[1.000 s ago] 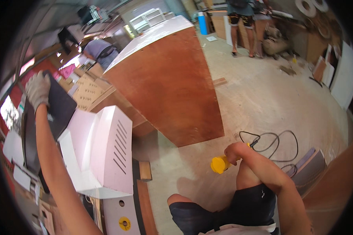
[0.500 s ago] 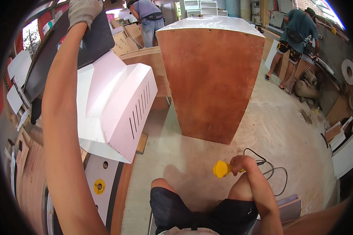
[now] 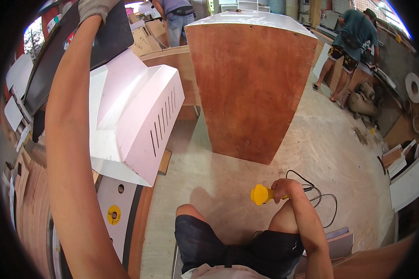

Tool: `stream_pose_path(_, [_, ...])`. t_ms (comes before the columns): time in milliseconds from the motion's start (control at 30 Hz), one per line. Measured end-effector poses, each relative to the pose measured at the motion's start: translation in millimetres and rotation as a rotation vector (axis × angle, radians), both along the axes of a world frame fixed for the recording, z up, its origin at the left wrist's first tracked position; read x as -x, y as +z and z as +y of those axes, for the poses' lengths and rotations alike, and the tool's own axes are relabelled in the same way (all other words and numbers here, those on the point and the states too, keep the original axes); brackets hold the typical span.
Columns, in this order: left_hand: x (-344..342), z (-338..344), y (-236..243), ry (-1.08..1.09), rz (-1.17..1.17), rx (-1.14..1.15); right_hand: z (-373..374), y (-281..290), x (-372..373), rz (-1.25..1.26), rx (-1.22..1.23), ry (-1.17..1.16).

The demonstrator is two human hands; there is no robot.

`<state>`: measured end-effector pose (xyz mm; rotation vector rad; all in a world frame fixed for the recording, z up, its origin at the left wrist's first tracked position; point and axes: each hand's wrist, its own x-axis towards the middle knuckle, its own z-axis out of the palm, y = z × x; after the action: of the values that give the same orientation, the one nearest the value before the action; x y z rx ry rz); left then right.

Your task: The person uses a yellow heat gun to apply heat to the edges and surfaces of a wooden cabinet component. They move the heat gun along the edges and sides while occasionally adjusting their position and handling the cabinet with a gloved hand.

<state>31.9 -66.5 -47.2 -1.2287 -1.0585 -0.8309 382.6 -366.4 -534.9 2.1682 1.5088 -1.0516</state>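
Note:
My left hand (image 3: 96, 9), in a pale knit glove, is up at the top left against a dark flat panel (image 3: 114, 37). Its fingers are cut off by the frame's edge. Bare and low on the right, my right hand (image 3: 284, 188) is wrapped round a yellow corded power tool (image 3: 261, 195), held by my right knee. I cannot make out its exact kind. A black cord (image 3: 319, 197) loops from its rear. Straight ahead stands a tall cabinet with a brown wooden side (image 3: 253, 88) and a glossy white top (image 3: 253, 18).
A white slotted machine housing (image 3: 146, 125) stands at my left above a machine bed (image 3: 109, 193). Wooden boards (image 3: 32, 200) lie at far left. One person (image 3: 174, 18) works behind the cabinet, another (image 3: 354, 46) at a right-hand bench. Offcuts (image 3: 407, 172) lean at right.
The whole view has shifted slightly, with the scene now a little higher and the gloved left hand cut off more by the top edge. My right hand keeps its hold on the yellow tool.

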Motion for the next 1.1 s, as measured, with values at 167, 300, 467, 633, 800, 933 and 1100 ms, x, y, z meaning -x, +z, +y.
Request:
stream_pose_path(167, [2.2,0.6,1.2,0.057,0.026,0.037,2.3,-7.6,-4.8,-0.008,0.004,0.032])
stream_pose_path(300, [11.7,31.6,16.1,0.148,0.118,0.05,-1.9,-15.9,-11.9,-0.01,-0.045,0.014])
stream_pose_path(467, [8.2,20.3,13.4,0.133,0.094,0.109,0.8,-15.8,-10.6,0.035,-0.034,0.015])
stream_pose_path(633, [-1.0,12.4,10.5,0.176,0.062,0.159,3.7,-18.1,-13.4,0.036,-0.001,0.077])
stream_pose_path(800, [-2.4,5.2,10.2,0.172,0.052,0.165,1.5,-13.1,-8.3,0.04,-0.039,0.066])
stream_pose_path(933, [1.6,11.9,11.5,0.156,0.076,0.132,-0.2,-8.9,-5.8,0.034,-0.032,0.113])
stream_pose_path(1100, [0.7,15.3,11.0,0.162,0.093,0.115,0.7,-10.8,-6.5,0.007,0.002,0.12])
